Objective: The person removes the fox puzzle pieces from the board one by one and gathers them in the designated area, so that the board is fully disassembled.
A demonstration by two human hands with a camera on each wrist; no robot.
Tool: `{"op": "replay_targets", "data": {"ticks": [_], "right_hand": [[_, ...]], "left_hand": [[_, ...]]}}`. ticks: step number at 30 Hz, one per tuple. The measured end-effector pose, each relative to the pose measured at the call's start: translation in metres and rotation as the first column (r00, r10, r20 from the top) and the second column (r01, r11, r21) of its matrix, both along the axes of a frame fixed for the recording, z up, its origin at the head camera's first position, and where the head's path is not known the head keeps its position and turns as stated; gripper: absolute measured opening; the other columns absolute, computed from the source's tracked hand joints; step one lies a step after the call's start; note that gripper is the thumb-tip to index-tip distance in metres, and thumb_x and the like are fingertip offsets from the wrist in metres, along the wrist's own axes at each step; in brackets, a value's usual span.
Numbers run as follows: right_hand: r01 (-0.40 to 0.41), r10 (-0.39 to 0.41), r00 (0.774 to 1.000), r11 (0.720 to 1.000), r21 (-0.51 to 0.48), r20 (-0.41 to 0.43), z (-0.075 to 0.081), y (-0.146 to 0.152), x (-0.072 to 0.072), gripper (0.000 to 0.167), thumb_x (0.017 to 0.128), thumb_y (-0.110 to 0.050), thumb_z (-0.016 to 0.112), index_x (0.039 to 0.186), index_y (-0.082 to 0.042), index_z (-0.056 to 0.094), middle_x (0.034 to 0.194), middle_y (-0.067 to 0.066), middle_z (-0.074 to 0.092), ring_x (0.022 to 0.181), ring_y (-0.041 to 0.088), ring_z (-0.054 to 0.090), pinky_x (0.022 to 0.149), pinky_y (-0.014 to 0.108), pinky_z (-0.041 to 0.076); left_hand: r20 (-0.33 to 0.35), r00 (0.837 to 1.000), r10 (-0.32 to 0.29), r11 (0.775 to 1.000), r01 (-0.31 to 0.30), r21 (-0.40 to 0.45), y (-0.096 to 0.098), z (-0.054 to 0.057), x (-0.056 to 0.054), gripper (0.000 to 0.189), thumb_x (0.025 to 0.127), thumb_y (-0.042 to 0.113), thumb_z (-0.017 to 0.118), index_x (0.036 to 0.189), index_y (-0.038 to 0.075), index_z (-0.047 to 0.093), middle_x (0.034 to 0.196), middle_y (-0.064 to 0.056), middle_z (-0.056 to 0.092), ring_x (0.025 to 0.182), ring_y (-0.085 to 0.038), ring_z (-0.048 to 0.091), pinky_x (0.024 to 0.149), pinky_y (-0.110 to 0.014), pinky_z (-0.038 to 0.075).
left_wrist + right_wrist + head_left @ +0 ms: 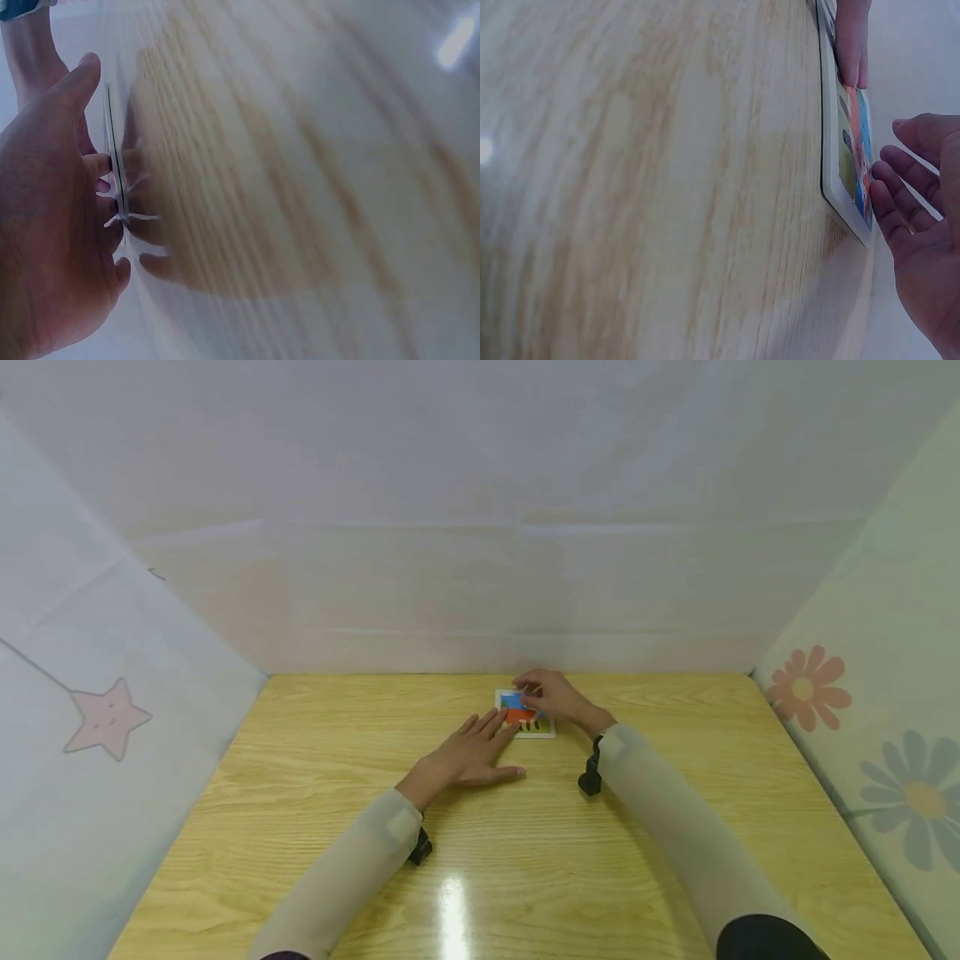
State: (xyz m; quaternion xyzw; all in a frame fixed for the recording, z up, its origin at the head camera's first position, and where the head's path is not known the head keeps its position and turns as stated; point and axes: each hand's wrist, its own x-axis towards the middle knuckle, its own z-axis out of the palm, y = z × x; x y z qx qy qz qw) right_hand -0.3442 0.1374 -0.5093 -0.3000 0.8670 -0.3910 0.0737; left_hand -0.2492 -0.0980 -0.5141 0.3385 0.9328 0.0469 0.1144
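Observation:
A small rectangular picture board [519, 716] with a white border and a blue, red and green picture lies flat near the table's back edge. My left hand [472, 756] is spread low over the table, its fingertips resting on the board's left part. From the right, my right hand [558, 697] reaches over the board's upper right corner with fingers loosely bent. In the right wrist view, that hand's fingertips come right at the board's [847, 135] surface, the thumb stands apart, and nothing shows between them. Both hands hide parts of the picture.
The wooden table [337, 760] has a light grain and a bright glare spot near the front. A white cloth wall [420, 585] rises right behind the board. Printed side cloths, with a star [108, 720] and flowers [802, 688], flank the table.

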Motion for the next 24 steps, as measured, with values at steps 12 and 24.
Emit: {"op": "replay_targets", "data": {"ticks": [12,24], "right_hand": [[0.005,-0.003,0.999,0.999,0.05,-0.034,-0.007,-0.007,-0.009,0.035,0.099,0.002,0.07,0.134,0.006,0.068,0.118,0.018,0.071,0.11,0.032,0.068,0.097,0.046,0.059],[-0.007,0.013,0.999,0.994,0.107,-0.048,-0.007,-0.016,-0.012,0.033,0.1,-0.003,0.071,0.133,0.003,0.07,0.119,0.016,0.067,0.105,0.029,0.065,0.093,0.043,0.058]], "left_hand": [[0.004,1.0,0.0,1.0,0.0,-0.015,0.001,0.001,0.001,0.094,0.102,0.079,0.037,0.172,0.02,0.017,0.178,-0.014,0.005,0.165,-0.031,0.006,0.132,-0.051,0.018],[-0.009,1.0,-0.015,0.999,0.015,-0.049,0.001,0.002,0.0,0.096,0.101,0.079,0.037,0.172,0.019,0.015,0.178,-0.015,0.005,0.165,-0.031,0.006,0.131,-0.05,0.02]]}}
